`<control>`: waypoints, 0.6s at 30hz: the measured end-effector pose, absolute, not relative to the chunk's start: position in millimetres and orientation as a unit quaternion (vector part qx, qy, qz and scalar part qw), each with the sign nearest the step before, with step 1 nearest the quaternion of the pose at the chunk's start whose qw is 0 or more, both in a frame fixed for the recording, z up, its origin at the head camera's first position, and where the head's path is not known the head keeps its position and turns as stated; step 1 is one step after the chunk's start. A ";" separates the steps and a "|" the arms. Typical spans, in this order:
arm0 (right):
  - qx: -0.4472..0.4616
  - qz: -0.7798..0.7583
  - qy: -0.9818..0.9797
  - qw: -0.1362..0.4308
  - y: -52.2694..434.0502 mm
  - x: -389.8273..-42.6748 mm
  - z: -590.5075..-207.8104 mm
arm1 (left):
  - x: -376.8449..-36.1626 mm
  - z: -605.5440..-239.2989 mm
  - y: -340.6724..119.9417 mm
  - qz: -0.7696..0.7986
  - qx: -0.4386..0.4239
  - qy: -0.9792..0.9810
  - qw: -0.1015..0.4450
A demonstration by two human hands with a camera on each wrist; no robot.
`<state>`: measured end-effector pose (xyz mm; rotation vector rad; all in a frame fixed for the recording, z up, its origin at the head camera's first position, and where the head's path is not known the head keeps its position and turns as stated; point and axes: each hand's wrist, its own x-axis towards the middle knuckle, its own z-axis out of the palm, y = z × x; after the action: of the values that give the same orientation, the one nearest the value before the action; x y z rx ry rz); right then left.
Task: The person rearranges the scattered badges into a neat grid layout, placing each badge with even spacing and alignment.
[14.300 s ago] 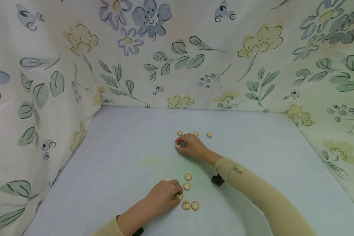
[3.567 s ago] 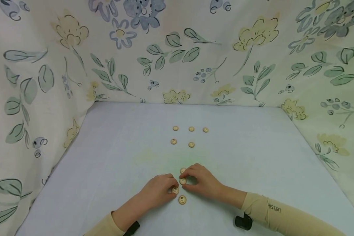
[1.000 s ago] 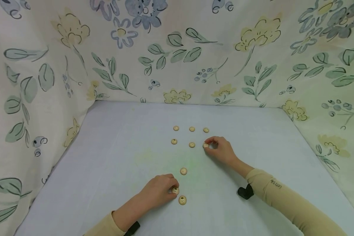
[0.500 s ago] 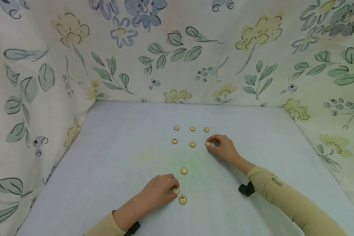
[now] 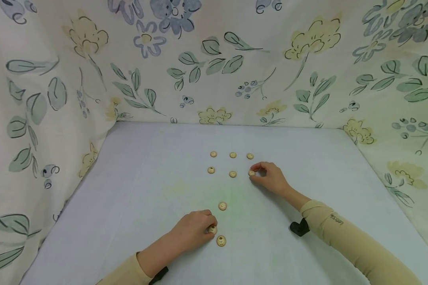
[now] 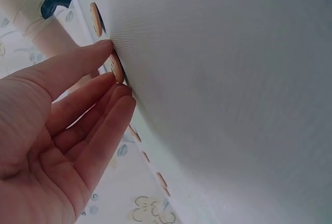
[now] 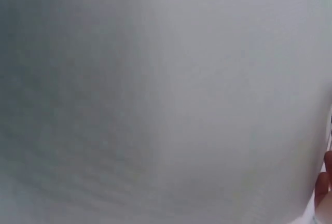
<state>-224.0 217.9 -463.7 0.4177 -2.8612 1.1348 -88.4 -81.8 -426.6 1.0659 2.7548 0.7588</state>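
Several small round wooden buttons lie on a pale blue table (image 5: 146, 190). My right hand (image 5: 255, 170) pinches one button (image 5: 251, 172) on the table at the right end of the second row, beside two others (image 5: 232, 173) (image 5: 211, 170). A row of three (image 5: 233, 154) lies just beyond. Nearer me, my left hand (image 5: 210, 227) rests on the table, its thumb and fingertips (image 6: 122, 86) pinching a button (image 6: 116, 67). One loose button (image 5: 220, 240) lies just right of that hand and another (image 5: 222, 206) ahead of it. The right wrist view shows only blurred table.
A flowered cloth (image 5: 214, 71) hangs as a wall behind the table and along both sides. Beige sleeves cover both forearms, and a black strap (image 5: 299, 228) sits on the right wrist. Bare table surface lies to the left and right of the buttons.
My right hand and its pinched button have shifted slightly away from me, into line with the second row. The left hand has stayed put.
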 end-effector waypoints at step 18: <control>0.167 0.406 -0.898 0.032 202.0 -192.9 -451.5 | -89.1 -421.8 -86.9 0.235 0.349 0.905 0.059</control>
<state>-192.9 202.0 -451.5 0.5129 -2.7640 1.2510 -89.1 -86.9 -421.8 1.0564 2.7413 0.7121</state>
